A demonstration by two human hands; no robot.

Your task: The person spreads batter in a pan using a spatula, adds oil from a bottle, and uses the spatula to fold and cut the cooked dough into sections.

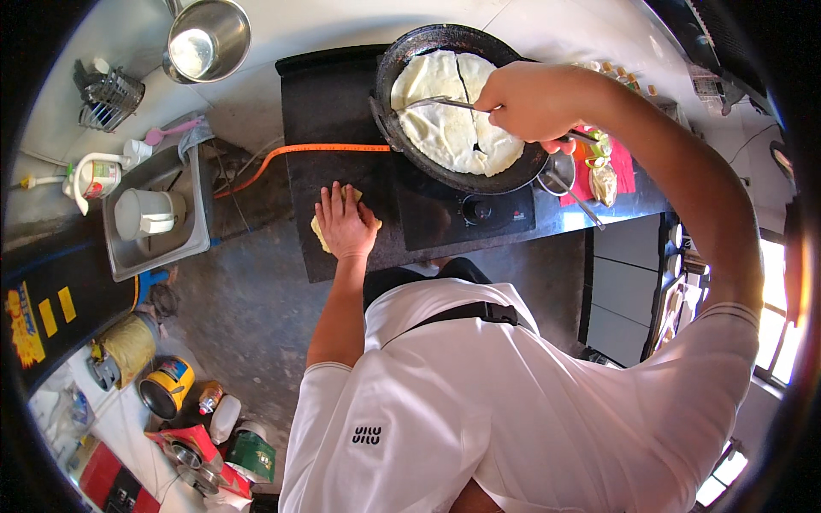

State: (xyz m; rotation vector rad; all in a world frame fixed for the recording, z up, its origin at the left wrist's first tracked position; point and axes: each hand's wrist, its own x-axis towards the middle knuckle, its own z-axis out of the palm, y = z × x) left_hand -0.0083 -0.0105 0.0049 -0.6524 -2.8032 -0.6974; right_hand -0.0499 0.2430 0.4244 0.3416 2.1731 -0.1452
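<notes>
My left hand (347,221) lies palm down, fingers spread, on a yellowish cloth or sponge (317,236) on the dark countertop (333,128). With my right hand (535,102) I grip the handle of a metal spatula (431,101). Its blade rests over pale flatbread (437,138) in a black frying pan (417,163). A long cut or gap runs down through the bread. The pan stands on a black cooktop (442,221) with a round knob (477,210).
An orange hose (321,147) crosses the counter's left part. At the right are a small metal bowl (557,172) with a spoon (580,206) and a red cloth (625,168). A sink (204,237) holds a white pitcher (144,215); a metal pot (240,42) hangs or stands at the upper left.
</notes>
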